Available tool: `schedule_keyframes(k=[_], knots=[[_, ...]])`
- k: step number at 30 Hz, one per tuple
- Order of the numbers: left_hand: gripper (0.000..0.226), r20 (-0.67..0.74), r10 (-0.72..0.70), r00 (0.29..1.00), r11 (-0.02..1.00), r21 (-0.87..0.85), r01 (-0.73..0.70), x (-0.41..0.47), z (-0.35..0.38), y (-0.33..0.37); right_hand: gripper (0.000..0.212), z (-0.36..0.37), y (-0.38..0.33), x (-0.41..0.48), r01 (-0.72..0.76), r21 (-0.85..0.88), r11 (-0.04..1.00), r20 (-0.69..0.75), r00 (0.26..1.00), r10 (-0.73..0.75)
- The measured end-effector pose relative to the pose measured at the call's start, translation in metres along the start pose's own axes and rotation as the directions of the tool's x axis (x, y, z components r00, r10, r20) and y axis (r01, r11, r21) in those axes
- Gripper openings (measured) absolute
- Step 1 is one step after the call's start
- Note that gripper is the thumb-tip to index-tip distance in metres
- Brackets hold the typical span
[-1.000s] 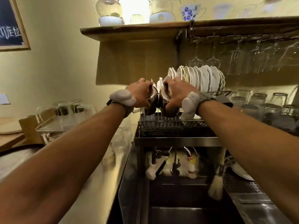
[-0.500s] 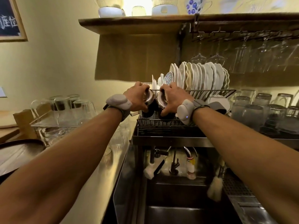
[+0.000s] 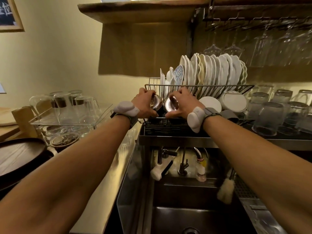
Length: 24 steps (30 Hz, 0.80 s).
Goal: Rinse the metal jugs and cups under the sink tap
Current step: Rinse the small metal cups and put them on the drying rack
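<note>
While two small round steel cups, the left cup and the right cup, sit side by side, bases toward the camera, in the black wire dish rack above the dark steel sink, the left hand clasps one and the right hand the other, just beside upright white plates.

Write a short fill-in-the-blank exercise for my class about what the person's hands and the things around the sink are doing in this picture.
1. Each hand, the left hand and the right hand, grips one round shiny ____ cup.
2. Both cups sit on the black wire dish ____.
3. The white ceramic plates in it stand on ____.
4. The clear stemmed wine glasses hang ____ down under the wooden shelf.

Missing words: metal; rack; edge; upside
</note>
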State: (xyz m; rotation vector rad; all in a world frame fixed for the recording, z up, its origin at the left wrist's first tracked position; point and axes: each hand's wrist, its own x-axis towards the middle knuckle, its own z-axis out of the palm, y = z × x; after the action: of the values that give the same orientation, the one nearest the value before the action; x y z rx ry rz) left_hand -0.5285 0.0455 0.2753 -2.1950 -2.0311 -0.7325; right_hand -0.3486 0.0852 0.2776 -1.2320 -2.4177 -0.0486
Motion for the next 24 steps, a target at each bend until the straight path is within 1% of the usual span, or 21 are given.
schedule_keyframes(k=[3, 5, 7, 9, 15, 17, 21, 24], knots=[[0.079, 0.056, 0.016, 0.998, 1.000, -0.024, -0.015, 0.004, 0.003, 0.004, 0.085, 0.001, 0.011, 0.001, -0.036, 0.020, 0.999, 0.023, 0.999, 0.036], [0.073, 0.080, 0.007, 0.997, 0.995, -0.100, 0.001, 0.006, 0.006, 0.006, 0.083, 0.000, 0.014, 0.001, -0.042, 0.005, 0.999, 0.000, 0.999, 0.042], [0.073, 0.078, -0.018, 0.997, 0.987, -0.158, 0.030, 0.008, 0.008, 0.006, 0.081, 0.002, 0.014, 0.002, -0.044, -0.020, 0.999, -0.013, 0.999, 0.044], [0.075, 0.073, -0.034, 0.997, 0.983, -0.176, 0.046, 0.009, 0.008, 0.008, 0.080, 0.004, 0.013, 0.003, -0.057, -0.028, 0.998, -0.018, 0.998, 0.057], [0.075, 0.072, -0.032, 0.997, 0.993, -0.110, 0.039, 0.005, 0.009, 0.010, 0.082, 0.006, 0.011, 0.003, -0.093, -0.041, 0.995, -0.029, 0.995, 0.092], [0.077, 0.093, -0.022, 0.995, 0.992, -0.120, 0.033, 0.006, 0.011, 0.011, 0.083, 0.006, 0.010, 0.003, -0.104, -0.066, 0.992, -0.015, 0.995, 0.103], [0.081, 0.052, -0.008, 0.999, 0.986, -0.165, 0.017, 0.005, 0.013, 0.014, 0.081, 0.005, 0.010, -0.001, -0.093, -0.085, 0.992, -0.019, 0.996, 0.091], [0.085, 0.055, -0.031, 0.998, 0.995, -0.095, 0.036, 0.007, 0.019, 0.009, 0.081, 0.008, 0.010, -0.004, -0.094, -0.093, 0.991, -0.045, 0.995, 0.090]])
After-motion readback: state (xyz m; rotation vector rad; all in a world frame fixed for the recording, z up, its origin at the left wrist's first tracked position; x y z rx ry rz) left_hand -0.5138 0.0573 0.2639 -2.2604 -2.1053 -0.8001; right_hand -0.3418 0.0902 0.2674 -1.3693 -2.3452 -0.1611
